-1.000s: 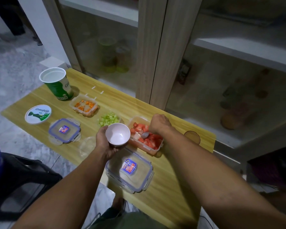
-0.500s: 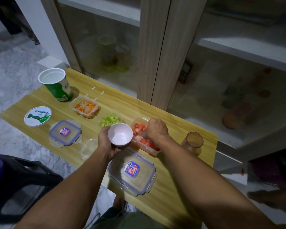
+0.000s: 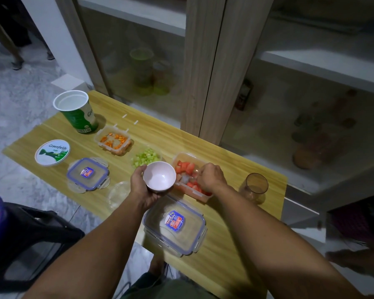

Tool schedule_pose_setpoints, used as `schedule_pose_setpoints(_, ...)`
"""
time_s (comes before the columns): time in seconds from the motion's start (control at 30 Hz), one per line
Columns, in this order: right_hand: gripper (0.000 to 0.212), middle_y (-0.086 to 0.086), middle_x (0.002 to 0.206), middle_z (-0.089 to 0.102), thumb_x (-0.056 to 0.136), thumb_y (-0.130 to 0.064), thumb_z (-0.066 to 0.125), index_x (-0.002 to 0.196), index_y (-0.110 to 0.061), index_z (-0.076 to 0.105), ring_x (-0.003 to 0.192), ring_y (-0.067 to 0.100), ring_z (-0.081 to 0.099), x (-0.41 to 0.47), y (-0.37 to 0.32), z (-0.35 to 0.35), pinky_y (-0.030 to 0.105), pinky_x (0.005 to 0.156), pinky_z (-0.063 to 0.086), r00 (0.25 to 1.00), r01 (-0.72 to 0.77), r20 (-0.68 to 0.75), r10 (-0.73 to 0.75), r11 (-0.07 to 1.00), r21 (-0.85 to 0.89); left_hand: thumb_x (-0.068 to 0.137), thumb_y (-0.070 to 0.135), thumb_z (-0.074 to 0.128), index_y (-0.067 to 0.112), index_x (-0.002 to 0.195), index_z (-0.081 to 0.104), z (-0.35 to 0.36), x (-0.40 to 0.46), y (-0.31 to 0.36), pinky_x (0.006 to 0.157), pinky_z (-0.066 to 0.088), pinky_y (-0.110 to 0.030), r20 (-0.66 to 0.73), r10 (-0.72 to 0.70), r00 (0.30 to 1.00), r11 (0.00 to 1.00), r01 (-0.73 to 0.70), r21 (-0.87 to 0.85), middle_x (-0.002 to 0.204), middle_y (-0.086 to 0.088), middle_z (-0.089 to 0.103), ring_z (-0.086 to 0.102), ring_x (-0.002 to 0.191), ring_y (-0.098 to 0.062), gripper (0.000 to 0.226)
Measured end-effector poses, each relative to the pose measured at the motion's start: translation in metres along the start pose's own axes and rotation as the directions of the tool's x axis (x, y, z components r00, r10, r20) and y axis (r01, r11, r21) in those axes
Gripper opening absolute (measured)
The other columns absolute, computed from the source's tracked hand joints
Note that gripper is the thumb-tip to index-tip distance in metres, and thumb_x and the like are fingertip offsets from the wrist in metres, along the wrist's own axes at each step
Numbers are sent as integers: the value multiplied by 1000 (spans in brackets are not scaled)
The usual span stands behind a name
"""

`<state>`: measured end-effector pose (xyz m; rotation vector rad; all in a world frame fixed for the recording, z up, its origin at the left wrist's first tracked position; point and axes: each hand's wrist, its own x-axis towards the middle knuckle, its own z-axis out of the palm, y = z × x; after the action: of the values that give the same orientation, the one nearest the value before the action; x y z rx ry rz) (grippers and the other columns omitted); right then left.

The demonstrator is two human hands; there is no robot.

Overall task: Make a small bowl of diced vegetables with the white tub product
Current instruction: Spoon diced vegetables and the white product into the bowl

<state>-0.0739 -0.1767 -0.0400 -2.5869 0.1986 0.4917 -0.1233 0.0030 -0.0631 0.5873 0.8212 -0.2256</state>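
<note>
Just left of the tomato container (image 3: 193, 176), the left hand (image 3: 139, 187) grips the small bowl (image 3: 159, 176), empty inside. The right hand (image 3: 211, 177) curls over the tomato, apparently on a spoon I cannot see. The white tub (image 3: 77, 111) stands open far left; everything remains to add.

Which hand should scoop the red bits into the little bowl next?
Probably the right hand: it is already in the tomato container, holding a spoon. The left hand is busy holding the empty bowl beside it.
</note>
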Motion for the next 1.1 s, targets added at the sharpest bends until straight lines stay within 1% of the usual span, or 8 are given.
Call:
schedule_pose_setpoints(0.17, 17, 9, 94, 69, 85, -18, 58, 90, -14, 73, 88, 30, 63, 5, 2, 7, 41, 78, 57, 999, 5, -37, -4, 1000, 6, 86, 45, 48, 12, 123, 50, -2, 1, 1, 82, 49, -53, 0, 3, 1000, 1000, -3, -2, 117, -22, 52, 55, 98, -43, 50)
schedule_pose_setpoints(0.37, 17, -1, 91, 74, 87, -22, 62, 82, -20, 78, 87, 23, 64, 6, 6, 12, 30, 69, 46, 999, 15, 49, -21, 993, 117, 88, 44, 47, 11, 118, 53, -3, 0, 2, 80, 50, -51, 31, -18, 999, 1000, 18, -4, 117, -23, 53, 55, 98, -43, 46)
schedule_pose_setpoints(0.53, 17, -4, 85, 74, 79, -22, 66, 70, -24, 79, 87, 19, 67, 12, 11, 3, 41, 83, 57, 993, -76, 106, 47, 953, 292, 88, 45, 47, 10, 111, 55, -4, 0, 6, 83, 49, -54, 43, -35, 998, 999, 35, 4, 117, -23, 53, 55, 98, -43, 43)
schedule_pose_setpoints(0.67, 7, 7, 81, 76, 65, -15, 73, 68, -14, 78, 85, 27, 72, 11, 11, -6, 48, 79, 60, 981, -131, 188, 55, 898, 420, 89, 44, 47, 10, 107, 56, -5, -2, 6, 84, 48, -54, 44, -35, 998, 999, 35, 1, 113, -23, 55, 55, 97, -43, 40)
schedule_pose_setpoints(0.8, 8, 13, 80, 76, 65, -10, 69, 63, -12, 77, 82, 30, 74, 5, 15, -11, 50, 76, 61, 973, -166, 221, 62, 856, 490, 89, 44, 46, 11, 108, 56, -3, -4, 5, 79, 50, -51, 25, -8, 1000, 1000, 8, 11, 110, -21, 55, 55, 95, -42, 39)
schedule_pose_setpoints(0.93, 13, 13, 81, 76, 77, -2, 67, 75, -8, 78, 75, 25, 73, 2, 20, -18, 40, 74, 62, 970, -195, 231, 79, 821, 536, 88, 46, 47, 15, 115, 52, -6, -3, 8, 70, 55, -50, -39, 56, 998, 998, -57, -31, 111, -20, 54, 57, 94, -42, 42)
schedule_pose_setpoints(1.03, 14, 11, 76, 76, 75, 0, 67, 71, -7, 78, 78, 29, 74, 2, 23, -22, 44, 75, 62, 971, -207, 221, 93, 792, 575, 87, 46, 49, 16, 120, 51, -11, -2, 10, 74, 53, -50, -66, 92, 994, 994, -95, -48, 117, -20, 53, 57, 94, -42, 46)
schedule_pose_setpoints(1.1, 15, 8, 72, 74, 76, -1, 68, 68, -10, 77, 70, 23, 71, -1, 23, -27, 35, 67, 61, 977, -181, 194, 85, 809, 559, 86, 47, 51, 16, 123, 51, -13, -2, 10, 72, 54, -49, -70, 99, 993, 994, -102, -46, 119, -20, 53, 57, 97, -42, 48)
